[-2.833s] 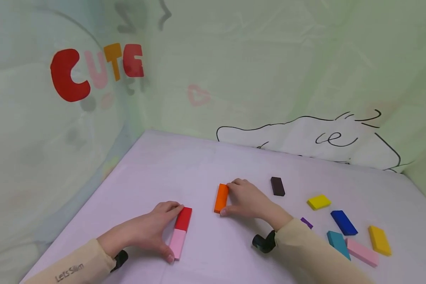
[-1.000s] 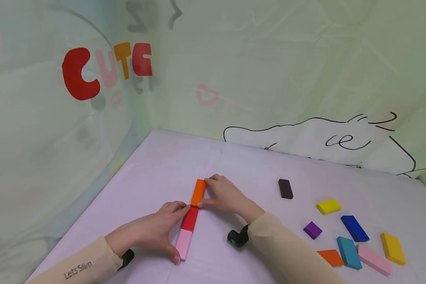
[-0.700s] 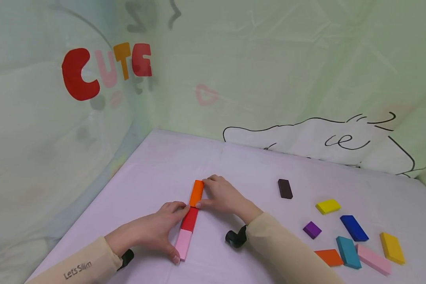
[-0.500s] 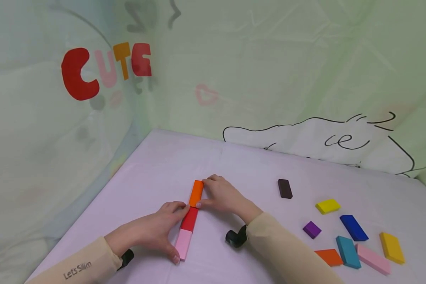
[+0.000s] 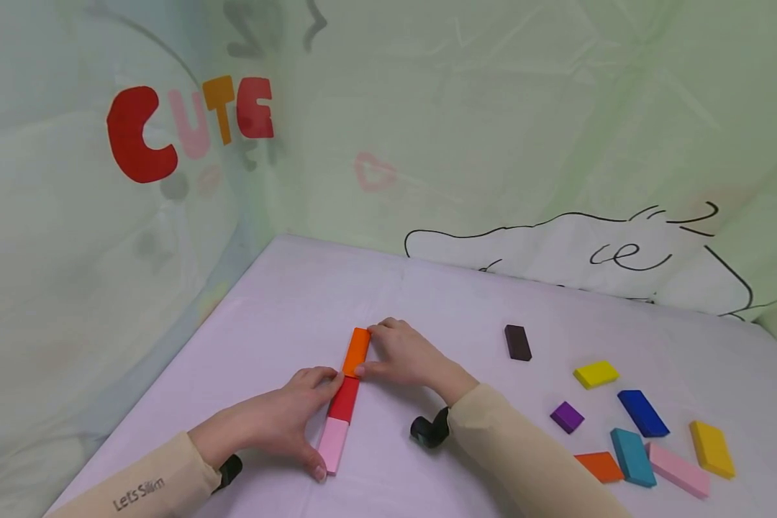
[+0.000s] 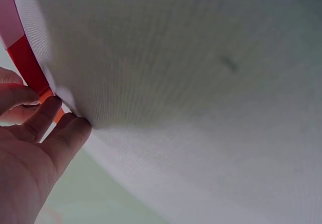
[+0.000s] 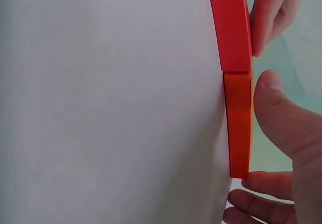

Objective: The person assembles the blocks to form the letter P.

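Observation:
On the white table, a pink block (image 5: 334, 446), a red block (image 5: 344, 400) and an orange block (image 5: 357, 352) lie end to end in a line. My left hand (image 5: 281, 414) spans the pink and red blocks from the left, thumb at the pink block's near end and fingertips by the red block's far end. From the right, my right hand (image 5: 406, 354) holds the orange block, its thumb beside the joint and a fingertip at the far end. In the right wrist view the red block (image 7: 231, 27) meets the orange block (image 7: 238, 126) with only a thin seam.
To the right lie loose blocks: dark brown (image 5: 518, 342), yellow (image 5: 596, 374), purple (image 5: 567, 417), blue (image 5: 644, 414), teal (image 5: 633, 457), pink (image 5: 678, 470), golden yellow (image 5: 712, 450) and orange (image 5: 600, 467), the last partly behind the right sleeve (image 5: 531, 453). Fabric walls stand behind and left.
Since the earliest frame, my right hand has brought the orange block leftward against the red block's far end. Over the last half second both hands stay almost still.

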Tool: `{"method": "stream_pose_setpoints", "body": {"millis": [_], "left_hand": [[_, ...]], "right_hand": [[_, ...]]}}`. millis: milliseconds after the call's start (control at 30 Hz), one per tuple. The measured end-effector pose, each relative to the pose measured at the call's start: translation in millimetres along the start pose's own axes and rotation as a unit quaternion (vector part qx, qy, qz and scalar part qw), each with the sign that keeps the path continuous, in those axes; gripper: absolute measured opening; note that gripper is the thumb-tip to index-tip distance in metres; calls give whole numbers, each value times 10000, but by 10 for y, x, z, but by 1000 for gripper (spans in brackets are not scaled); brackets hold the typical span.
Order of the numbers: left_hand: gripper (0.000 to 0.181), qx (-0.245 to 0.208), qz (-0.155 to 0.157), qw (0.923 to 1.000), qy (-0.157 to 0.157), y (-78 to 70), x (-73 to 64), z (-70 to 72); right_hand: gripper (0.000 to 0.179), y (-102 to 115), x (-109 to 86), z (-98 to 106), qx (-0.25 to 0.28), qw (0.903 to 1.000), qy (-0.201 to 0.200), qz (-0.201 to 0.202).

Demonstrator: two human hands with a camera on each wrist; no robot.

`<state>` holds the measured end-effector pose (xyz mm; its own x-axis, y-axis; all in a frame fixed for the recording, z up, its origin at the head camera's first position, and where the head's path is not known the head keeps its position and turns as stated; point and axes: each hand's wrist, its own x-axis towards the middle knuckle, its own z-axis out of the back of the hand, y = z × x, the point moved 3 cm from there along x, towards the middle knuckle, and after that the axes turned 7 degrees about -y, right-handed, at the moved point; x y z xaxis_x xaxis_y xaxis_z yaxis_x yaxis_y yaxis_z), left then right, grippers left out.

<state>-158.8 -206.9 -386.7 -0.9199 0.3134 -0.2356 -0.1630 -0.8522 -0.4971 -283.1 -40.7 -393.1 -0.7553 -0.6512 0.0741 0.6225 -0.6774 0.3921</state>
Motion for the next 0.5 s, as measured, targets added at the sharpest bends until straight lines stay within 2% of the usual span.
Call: {"method": "stream_pose_setpoints", "body": {"millis": [500], "left_hand": [[119,5,-43,10000,-22,8,2,-4]], "right_hand": [[73,54,39,-7,-185,9995,150,-227]]}}
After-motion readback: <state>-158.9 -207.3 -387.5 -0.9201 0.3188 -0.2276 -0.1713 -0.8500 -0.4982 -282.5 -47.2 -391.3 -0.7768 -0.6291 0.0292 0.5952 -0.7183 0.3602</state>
